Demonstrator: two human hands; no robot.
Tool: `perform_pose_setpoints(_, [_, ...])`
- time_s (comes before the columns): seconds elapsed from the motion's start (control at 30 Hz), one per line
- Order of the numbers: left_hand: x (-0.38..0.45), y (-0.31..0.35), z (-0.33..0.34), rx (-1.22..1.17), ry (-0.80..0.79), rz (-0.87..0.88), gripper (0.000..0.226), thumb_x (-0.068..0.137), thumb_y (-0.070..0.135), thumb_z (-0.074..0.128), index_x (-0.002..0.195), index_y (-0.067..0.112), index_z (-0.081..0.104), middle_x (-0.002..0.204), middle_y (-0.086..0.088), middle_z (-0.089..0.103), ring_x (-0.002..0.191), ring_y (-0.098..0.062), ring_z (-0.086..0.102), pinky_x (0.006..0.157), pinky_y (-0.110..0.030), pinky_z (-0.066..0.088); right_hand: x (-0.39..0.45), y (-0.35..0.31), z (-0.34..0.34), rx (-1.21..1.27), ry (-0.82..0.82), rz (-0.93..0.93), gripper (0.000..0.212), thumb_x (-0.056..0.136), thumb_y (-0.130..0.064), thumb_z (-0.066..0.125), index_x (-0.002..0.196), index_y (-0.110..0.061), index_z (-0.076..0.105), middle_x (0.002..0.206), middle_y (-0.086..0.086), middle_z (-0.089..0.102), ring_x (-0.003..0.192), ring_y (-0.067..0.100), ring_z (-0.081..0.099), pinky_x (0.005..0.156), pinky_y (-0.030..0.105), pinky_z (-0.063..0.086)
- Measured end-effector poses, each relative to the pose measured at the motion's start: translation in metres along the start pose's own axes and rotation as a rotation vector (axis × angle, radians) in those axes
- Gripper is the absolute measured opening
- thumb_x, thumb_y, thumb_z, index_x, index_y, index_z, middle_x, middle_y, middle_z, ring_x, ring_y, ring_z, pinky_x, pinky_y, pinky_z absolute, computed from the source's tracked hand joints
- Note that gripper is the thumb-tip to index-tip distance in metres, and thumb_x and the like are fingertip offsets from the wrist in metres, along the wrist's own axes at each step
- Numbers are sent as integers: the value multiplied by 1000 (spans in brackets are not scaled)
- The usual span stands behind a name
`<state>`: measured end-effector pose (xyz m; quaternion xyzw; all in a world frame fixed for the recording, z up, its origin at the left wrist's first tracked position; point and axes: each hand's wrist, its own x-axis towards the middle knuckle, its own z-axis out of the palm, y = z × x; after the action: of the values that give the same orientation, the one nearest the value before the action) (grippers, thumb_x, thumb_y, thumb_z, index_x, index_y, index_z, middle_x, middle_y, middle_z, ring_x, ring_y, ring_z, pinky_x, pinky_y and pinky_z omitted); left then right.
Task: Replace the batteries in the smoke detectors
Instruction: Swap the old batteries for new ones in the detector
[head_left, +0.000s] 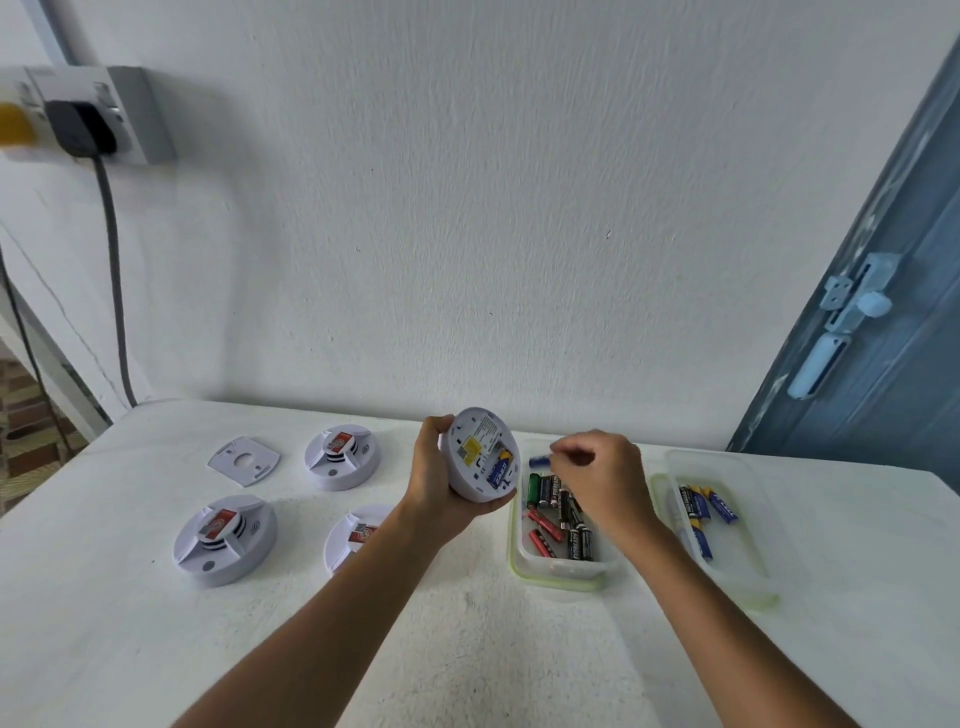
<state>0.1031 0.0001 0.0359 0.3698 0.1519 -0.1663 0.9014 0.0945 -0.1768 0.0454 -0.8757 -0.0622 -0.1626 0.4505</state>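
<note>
Frame centre: left hand (434, 475) grips upturned smoke detector (480, 457), right hand (597, 467) pinches blue battery (540, 460) above used-cell tub (558, 564); suggest matching polarity before seating.

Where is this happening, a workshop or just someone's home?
Probably a plain room in a home, though I cannot be sure: a white table stands against a rough white wall, with a wall socket on the left and a blue door with a latch on the right.

Left hand (434, 480) gripping opened smoke detector (483, 457); right hand (602, 470) pinching blue battery (540, 460) above battery tub (558, 566).
</note>
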Motion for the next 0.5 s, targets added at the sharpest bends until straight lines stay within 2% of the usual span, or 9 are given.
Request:
perform_pose_setpoints(0.07, [1,-1,2,9,-1,4,46,90,45,40,111,13,65,118,-21,60,108,-37,54,86,-49,47,-2,-11,-2,145,102,-50,12,78,1,70,84,-7,76,77,-3,70,67,1,64,62,10,49])
perform_pose_setpoints(0.13, [1,-2,4,12,-14,2,47,91,45,39,112,12,64,118,-22,60,108,-36,55,89,-49,46,-5,-19,1,214,95,-95,13,79,2,69,85,-7,76,78,-3,70,69,3,65,63,12,50])
perform_pose_setpoints(0.3, [1,-1,9,-13,-30,12,49,89,45,41,114,9,64,118,-23,60,106,-36,57,92,-50,46,-14,-22,14,199,42,-157,13,79,0,71,89,-5,77,82,0,71,78,1,65,66,9,50])
perform_pose_setpoints(0.5, [-3,5,14,-5,-47,38,49,91,45,38,113,10,63,113,-19,60,101,-33,57,80,-47,49,-18,-21,21,188,64,-168,11,78,-2,74,89,-5,77,80,0,71,79,3,66,66,8,49])
